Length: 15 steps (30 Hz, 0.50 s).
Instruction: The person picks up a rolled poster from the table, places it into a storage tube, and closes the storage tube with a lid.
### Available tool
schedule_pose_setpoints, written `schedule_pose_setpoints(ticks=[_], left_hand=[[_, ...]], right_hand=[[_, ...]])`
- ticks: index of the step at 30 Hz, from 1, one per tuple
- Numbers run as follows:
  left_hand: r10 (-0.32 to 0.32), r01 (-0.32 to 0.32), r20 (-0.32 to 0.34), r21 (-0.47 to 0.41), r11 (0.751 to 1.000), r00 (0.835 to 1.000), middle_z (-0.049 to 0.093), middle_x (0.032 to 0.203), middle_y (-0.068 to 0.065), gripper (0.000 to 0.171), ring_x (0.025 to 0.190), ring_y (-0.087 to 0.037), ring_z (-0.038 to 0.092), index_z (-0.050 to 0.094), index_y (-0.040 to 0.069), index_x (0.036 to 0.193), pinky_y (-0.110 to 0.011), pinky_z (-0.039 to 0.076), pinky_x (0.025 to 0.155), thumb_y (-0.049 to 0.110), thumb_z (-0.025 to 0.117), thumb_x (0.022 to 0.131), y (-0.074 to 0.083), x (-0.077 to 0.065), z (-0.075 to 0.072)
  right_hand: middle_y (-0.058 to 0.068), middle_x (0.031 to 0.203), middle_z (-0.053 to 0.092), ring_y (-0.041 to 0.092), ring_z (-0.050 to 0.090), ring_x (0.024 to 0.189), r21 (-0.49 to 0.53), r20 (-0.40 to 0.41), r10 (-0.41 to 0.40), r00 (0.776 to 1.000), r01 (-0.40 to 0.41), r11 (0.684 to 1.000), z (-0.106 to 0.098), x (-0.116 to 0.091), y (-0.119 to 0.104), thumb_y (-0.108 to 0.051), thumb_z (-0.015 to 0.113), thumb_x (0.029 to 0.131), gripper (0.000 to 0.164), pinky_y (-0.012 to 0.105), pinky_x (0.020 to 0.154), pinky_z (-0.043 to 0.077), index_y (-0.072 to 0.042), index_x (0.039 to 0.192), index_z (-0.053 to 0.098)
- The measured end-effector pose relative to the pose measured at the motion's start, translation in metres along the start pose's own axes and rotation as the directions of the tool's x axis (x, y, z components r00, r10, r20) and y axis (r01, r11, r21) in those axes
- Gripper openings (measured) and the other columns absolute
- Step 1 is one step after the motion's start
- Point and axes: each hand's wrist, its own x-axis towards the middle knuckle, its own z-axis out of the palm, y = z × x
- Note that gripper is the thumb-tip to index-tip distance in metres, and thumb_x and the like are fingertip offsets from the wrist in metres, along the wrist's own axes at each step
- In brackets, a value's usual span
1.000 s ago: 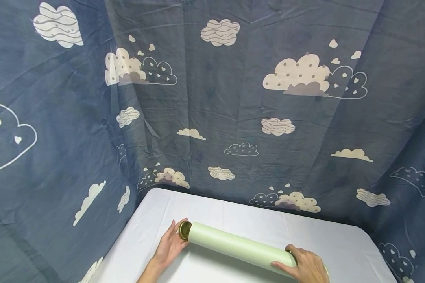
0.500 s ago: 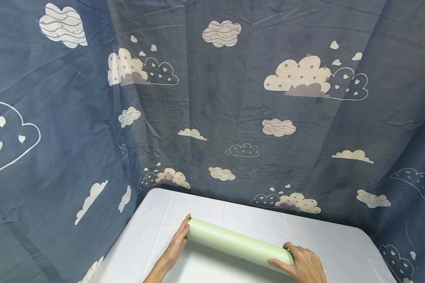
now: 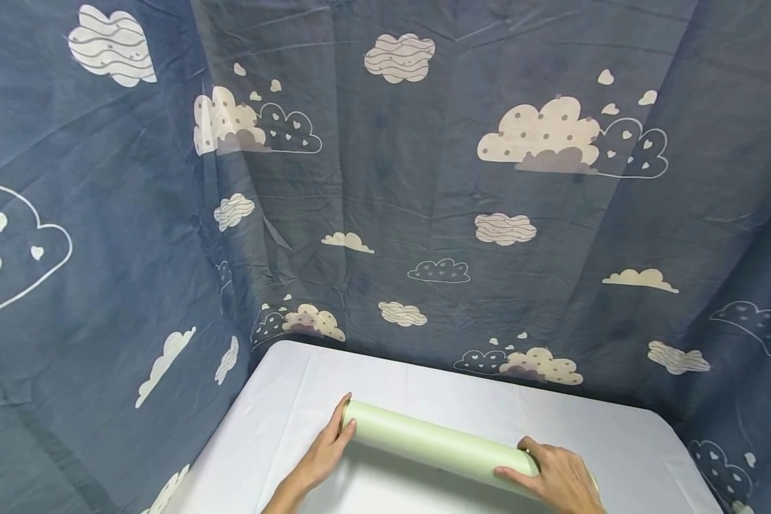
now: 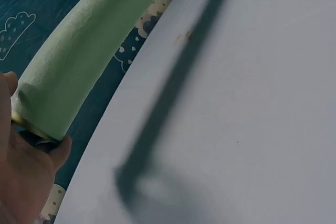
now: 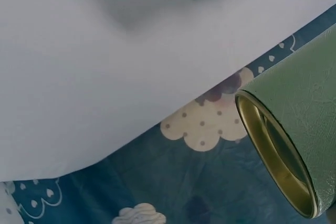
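A long pale green cardboard tube (image 3: 437, 441) is held slanting over the white table, its shadow beneath. My left hand (image 3: 324, 450) grips the left end, where a gold metal lid (image 4: 26, 123) forms the rim. In the left wrist view the thumb and fingers lie on either side of that rim, and the palm hides part of the dark recess. My right hand (image 3: 562, 477) holds the tube near its right end, thumb on the near side and fingers over the top. A recessed gold end (image 5: 273, 156) shows there in the right wrist view.
The table (image 3: 373, 371) has a white cover and rounded far corners. Dark blue curtains (image 3: 385, 193) printed with clouds hang behind it and along both sides. A small brownish mark (image 4: 188, 35) shows on the cover.
The gold lid, earlier seen tilted at the tube's left end, is now mostly covered by my left hand. That hand has gone from palm against the end to fingers and thumb around it.
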Motion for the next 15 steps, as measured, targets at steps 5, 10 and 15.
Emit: schedule_pose_setpoints(ticks=[5, 10, 15], left_hand=[[0.011, -0.004, 0.04, -0.168, 0.986, 0.999, 0.02, 0.17, -0.023, 0.06, 0.155, -0.043, 0.027, 0.023, 0.007, 0.165, -0.057, 0.031, 0.122, 0.039, 0.03, 0.115, -0.004, 0.0, -0.012], [-0.002, 0.006, 0.015, -0.252, 0.968, 1.0, 0.03, 0.167, -0.02, 0.052, 0.147, -0.029, 0.044, 0.037, 0.009, 0.16, -0.05, 0.047, 0.113, 0.033, 0.039, 0.114, -0.007, 0.001, -0.016], [0.027, -0.022, 0.02, -0.219, 0.975, 0.999, 0.035, 0.164, -0.019, 0.049, 0.146, -0.038, 0.044, 0.041, 0.007, 0.158, -0.049, 0.051, 0.109, 0.028, 0.043, 0.113, -0.005, 0.003, -0.014]], right_hand=[[-0.014, 0.056, 0.037, 0.003, 0.029, 0.051, 0.05, 0.12, 0.085, 0.989, -0.092, 0.995, -0.005, -0.001, 0.002, -0.068, 0.083, 0.072, 0.045, 0.021, 0.051, 0.022, -0.027, 0.082, 0.068], [-0.012, 0.059, 0.046, 0.006, 0.036, 0.053, 0.055, 0.231, 0.123, 0.965, -0.139, 0.989, -0.009, -0.001, 0.004, -0.068, 0.079, 0.077, 0.045, 0.022, 0.052, 0.026, -0.024, 0.087, 0.07], [-0.01, 0.062, 0.054, 0.009, 0.041, 0.056, 0.042, 0.284, 0.154, 0.946, -0.173, 0.984, -0.013, -0.001, 0.003, -0.069, 0.077, 0.077, 0.049, 0.024, 0.053, 0.03, -0.022, 0.089, 0.072]])
